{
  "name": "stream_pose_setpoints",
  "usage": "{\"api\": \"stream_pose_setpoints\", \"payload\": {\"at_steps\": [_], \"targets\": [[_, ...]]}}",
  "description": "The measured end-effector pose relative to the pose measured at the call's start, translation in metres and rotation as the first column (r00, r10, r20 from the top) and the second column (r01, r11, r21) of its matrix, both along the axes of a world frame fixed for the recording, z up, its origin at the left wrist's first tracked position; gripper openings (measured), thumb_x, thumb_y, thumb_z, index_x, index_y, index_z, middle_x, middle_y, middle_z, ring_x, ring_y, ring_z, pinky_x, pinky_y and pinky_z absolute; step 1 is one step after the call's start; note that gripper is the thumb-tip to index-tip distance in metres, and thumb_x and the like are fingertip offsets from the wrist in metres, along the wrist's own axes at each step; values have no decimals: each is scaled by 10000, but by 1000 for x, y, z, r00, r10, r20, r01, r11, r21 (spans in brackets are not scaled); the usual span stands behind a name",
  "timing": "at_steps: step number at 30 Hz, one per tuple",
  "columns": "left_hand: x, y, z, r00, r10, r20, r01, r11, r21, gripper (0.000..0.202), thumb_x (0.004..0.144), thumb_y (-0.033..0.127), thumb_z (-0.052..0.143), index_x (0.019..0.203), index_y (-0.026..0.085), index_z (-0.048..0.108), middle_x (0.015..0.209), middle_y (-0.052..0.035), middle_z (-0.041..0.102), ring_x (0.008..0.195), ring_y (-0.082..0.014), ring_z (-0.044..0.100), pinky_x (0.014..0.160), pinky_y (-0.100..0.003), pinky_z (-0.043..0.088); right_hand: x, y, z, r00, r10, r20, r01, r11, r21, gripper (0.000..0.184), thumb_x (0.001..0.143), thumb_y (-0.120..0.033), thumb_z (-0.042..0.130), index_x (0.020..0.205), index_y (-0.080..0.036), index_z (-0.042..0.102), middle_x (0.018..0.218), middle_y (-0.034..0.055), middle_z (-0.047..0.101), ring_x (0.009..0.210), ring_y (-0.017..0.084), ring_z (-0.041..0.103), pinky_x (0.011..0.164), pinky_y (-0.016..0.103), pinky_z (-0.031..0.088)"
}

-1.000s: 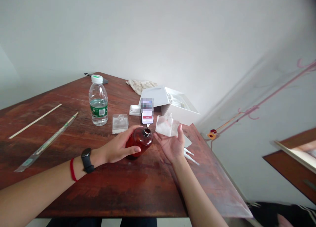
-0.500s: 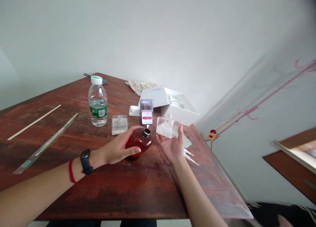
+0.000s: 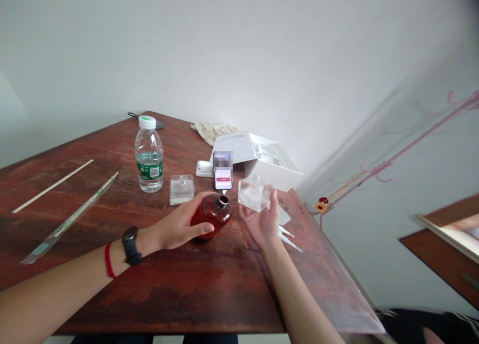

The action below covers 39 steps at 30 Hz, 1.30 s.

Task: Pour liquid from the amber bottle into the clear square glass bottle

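Observation:
My left hand (image 3: 183, 224) is wrapped round a brown bottle (image 3: 212, 219) with an uncapped black-rimmed neck, tilted slightly to the right. In my right hand (image 3: 264, 224) is a clear square bottle (image 3: 252, 195), its short neck pointing up and away; the thumb is at its right side and the fingers are partly hidden beneath it. A similar clear square bottle (image 3: 181, 189) rests on the table just beyond my left hand. Between the two hands, farther back, a phone (image 3: 223, 172) leans with its screen lit.
A water bottle (image 3: 149, 157) with a green label stands at the left. Nearby lie a thin stick (image 3: 54, 185) and a wrapped chopstick-like packet (image 3: 73, 217). An open white box (image 3: 275, 172) and a cloth (image 3: 213, 132) are at the back. White pointed pieces (image 3: 290, 239) lie right of my right hand.
The clear square bottle in my right hand has turned a little, so its neck shows more plainly at the top. My left hand and the brown bottle are nearly still.

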<state>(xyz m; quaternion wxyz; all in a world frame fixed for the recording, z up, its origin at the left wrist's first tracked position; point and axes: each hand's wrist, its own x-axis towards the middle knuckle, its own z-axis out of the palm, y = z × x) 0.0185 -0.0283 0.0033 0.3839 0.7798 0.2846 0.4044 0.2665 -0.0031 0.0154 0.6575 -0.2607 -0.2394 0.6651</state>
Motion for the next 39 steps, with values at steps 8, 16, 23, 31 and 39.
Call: {"api": "stream_pose_setpoints", "payload": {"at_steps": [8,16,23,31,39], "targets": [[0,1,-2,1000,-11,7,11,1000,-5,805,957,733,589,1539,213,391,1459,-166,628,1306,-357,628,1197,-521,419,1,3,-4,999,-11,35,12,1000,-12,359,934,-565,714,1096,-245,716,970,29,834,791,180,795,695,300,667],[0,0,0,1000,-3,4,3,1000,-1,813,954,741,585,1539,208,399,1460,-167,629,1304,-360,627,1189,-519,429,0,5,-5,998,-32,47,31,999,7,371,905,-546,759,1111,-243,706,1120,50,817,915,183,795,753,295,676],[0,1,-1,1000,-24,12,25,999,-23,804,959,722,596,1541,205,392,1485,-173,613,1322,-362,617,1202,-526,412,2,4,-3,1000,4,18,-4,1000,-25,347,920,-517,732,1111,-230,700,1016,60,835,865,209,802,733,342,679],[0,0,2,1000,-9,0,9,1000,-11,755,978,676,605,1536,216,390,1484,-163,616,1305,-351,628,1177,-508,434,4,6,-5,1000,-2,-24,0,997,-77,297,921,-459,722,1081,-211,693,1055,58,834,890,197,805,797,345,679],[0,4,-2,998,-18,56,19,1000,-24,750,980,680,603,1528,206,408,1495,-165,612,1321,-353,622,1183,-508,424,7,9,-11,999,-22,33,24,997,-68,253,901,-437,751,1056,-248,688,1121,49,827,974,216,800,808,383,680]]}}
